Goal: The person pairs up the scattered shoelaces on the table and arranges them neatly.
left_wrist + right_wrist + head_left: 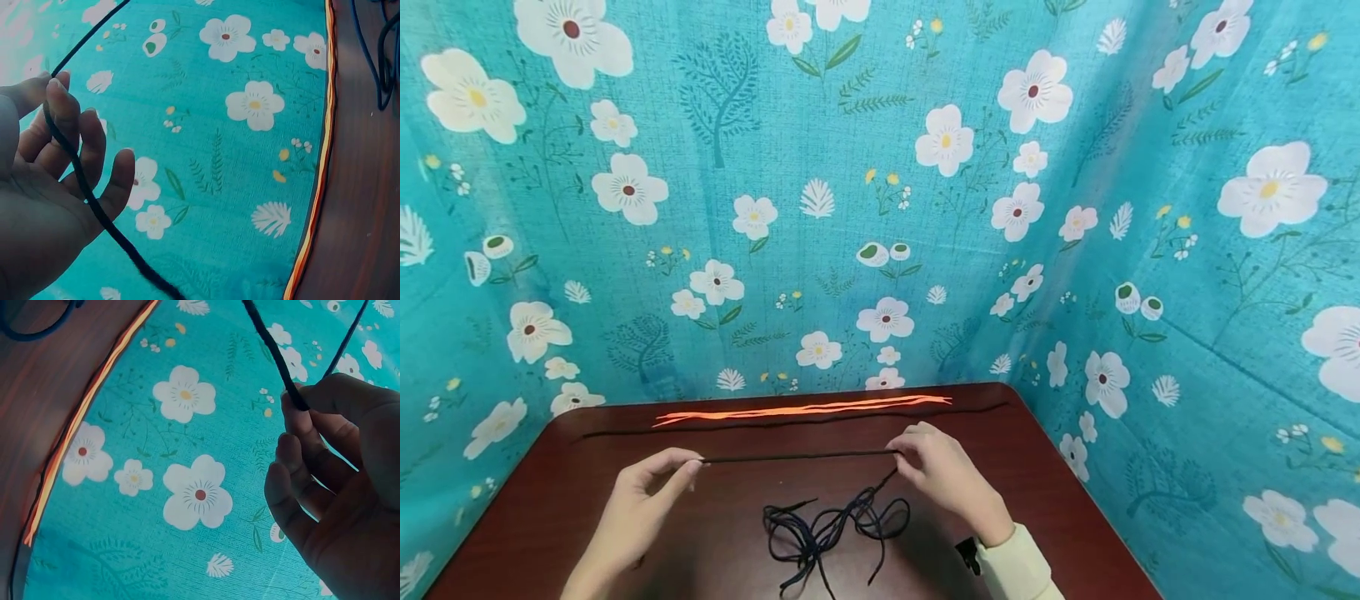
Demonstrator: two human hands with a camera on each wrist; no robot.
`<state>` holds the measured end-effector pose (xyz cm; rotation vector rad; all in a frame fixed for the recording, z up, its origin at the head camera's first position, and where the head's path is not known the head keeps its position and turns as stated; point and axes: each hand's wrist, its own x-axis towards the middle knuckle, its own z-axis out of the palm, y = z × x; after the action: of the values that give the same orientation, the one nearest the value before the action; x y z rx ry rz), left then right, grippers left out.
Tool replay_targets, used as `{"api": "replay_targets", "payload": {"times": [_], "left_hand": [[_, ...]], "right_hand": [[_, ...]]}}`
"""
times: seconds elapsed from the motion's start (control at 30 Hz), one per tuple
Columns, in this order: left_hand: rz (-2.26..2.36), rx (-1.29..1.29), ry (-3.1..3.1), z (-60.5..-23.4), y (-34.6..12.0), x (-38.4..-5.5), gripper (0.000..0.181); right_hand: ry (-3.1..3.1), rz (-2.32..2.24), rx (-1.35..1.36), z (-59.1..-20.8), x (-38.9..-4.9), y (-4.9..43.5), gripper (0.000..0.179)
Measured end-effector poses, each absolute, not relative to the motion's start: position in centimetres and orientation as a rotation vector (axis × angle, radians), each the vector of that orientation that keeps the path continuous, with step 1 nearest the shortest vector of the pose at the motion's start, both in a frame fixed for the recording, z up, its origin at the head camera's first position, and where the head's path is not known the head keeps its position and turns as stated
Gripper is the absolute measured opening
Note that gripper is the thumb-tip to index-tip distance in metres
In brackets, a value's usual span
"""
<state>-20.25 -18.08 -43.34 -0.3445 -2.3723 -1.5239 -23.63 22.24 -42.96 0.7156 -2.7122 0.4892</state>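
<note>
My left hand (pixel 651 492) pinches a dark cord (pixel 797 456) between thumb and index finger. In the left wrist view the cord (pixel 83 178) also trails down across the palm from that pinch. Over on the right, my right hand (pixel 947 477) pinches the same dark line, thumb against index finger. Between the two hands the cord runs straight and nearly level above the table. From the right hand a strand drops to a loose, looped bundle of dark blue cord (pixel 808 546) lying on the table. The right wrist view shows the cord's end (pixel 300 403) at the fingertips.
Orange cords (pixel 805 409) lie side by side along the far part of the dark red table (pixel 1060 500). In front of them stretches a single black cord (pixel 730 427). A teal flowered curtain (pixel 820 283) stands behind the table and along its right side.
</note>
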Motion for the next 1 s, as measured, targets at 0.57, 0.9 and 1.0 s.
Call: {"api": "replay_targets", "payload": {"times": [0.57,0.9,1.0], "left_hand": [[-1.339,-0.094,-2.385,-42.7,-23.3,-20.0,0.019],[-1.282,0.132,-2.273,-41.8,-26.0,-19.8,0.025],[-1.251,0.199,-2.218,-41.4,-26.6,-19.9,0.021]], "right_hand": [[-2.601,0.436,0.837,-43.1,-24.3,22.4,0.016],[-2.734,0.554,0.812,-43.0,-24.0,22.9,0.013],[-2.76,0.617,0.805,-42.9,-23.9,23.1,0.012]]}}
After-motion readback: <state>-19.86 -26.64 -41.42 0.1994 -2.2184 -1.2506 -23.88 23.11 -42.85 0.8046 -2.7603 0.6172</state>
